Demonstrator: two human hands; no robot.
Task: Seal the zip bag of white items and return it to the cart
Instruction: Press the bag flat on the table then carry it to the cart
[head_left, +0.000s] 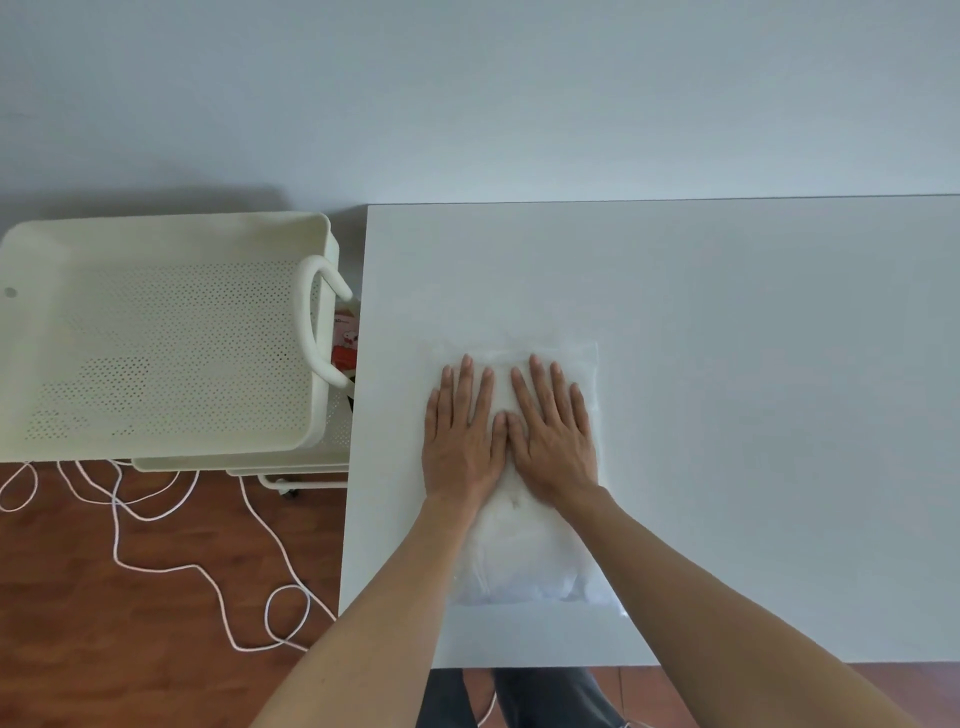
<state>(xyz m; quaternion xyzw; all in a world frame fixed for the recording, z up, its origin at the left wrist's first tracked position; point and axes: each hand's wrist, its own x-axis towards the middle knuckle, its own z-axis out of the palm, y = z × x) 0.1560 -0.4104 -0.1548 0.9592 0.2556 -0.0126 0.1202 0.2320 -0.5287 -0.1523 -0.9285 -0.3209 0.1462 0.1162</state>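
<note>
A plain pale grey wall (467, 93) stood behind a white rectangular flat-topped bench (753, 389), with reddish-brown wooden flooring (78, 623) visible to the left of it and along its near edge. A clear plastic zip bag of soft white items (519, 566) lay flat on the bench near its left side, its long axis running away from the person and its near end close to the front edge of the bench. The left hand (464, 441) and the right hand (553, 436) both rested palm-down on the far half of the bag, side by side, with the thumbs touching in the middle. Each grip was released: the fingers (466, 379) were extended and slightly spread, pressing flat on the plastic rather than closing round it. Whether the zip strip at the far end of the bag was closed could not be determined. The cream perforated metal cart (156, 332) stood on the floor just beside the left edge of the bench, its top tray carrying nothing visible, and a cream looped handle (311, 322) rose at the side nearest the bench. A small red and pink carton (345, 338) showed in the gap between the handle and the bench, on a lower level. A thin white cord (208, 577) lay in loose loops on the floor in front of the cart.
</note>
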